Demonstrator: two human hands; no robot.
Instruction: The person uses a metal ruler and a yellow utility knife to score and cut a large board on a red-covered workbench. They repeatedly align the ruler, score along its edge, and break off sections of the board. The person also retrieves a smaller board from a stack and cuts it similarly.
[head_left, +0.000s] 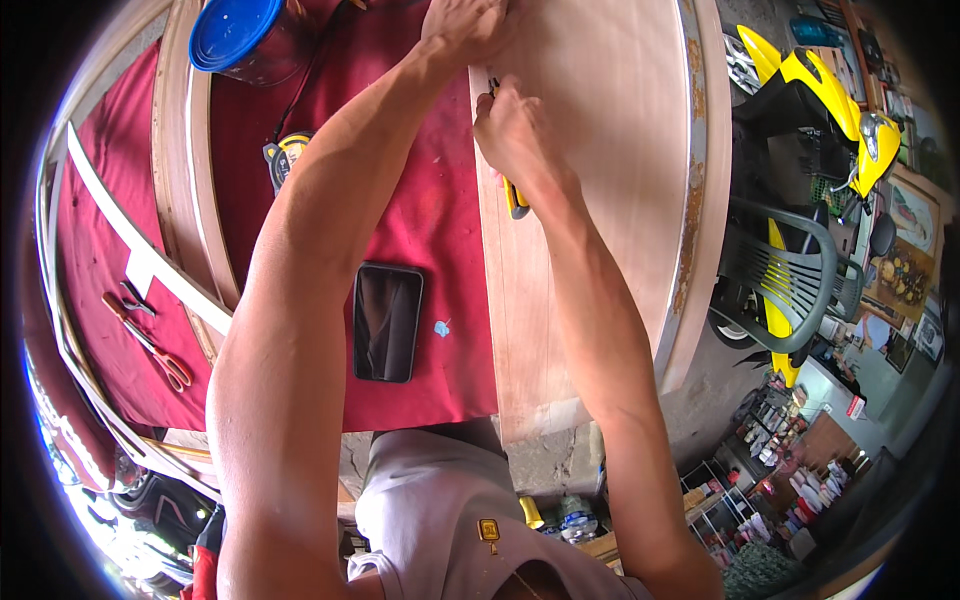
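Pale wood formed the panel [610,190], its left edge running along red cloth [450,230]. In the head view, the right hand [522,130] was closed around one yellow cutter [516,200] at that edge, bare panel spreading to its right. The left hand [468,28] lay farther up the edge; cut off by the frame, its grip could not be told. One phone [388,322], one tape measure [286,158] and one blue-lidded can [270,52] occupied the cloth. One green chair [790,270] blocked room beyond the panel's right edge.
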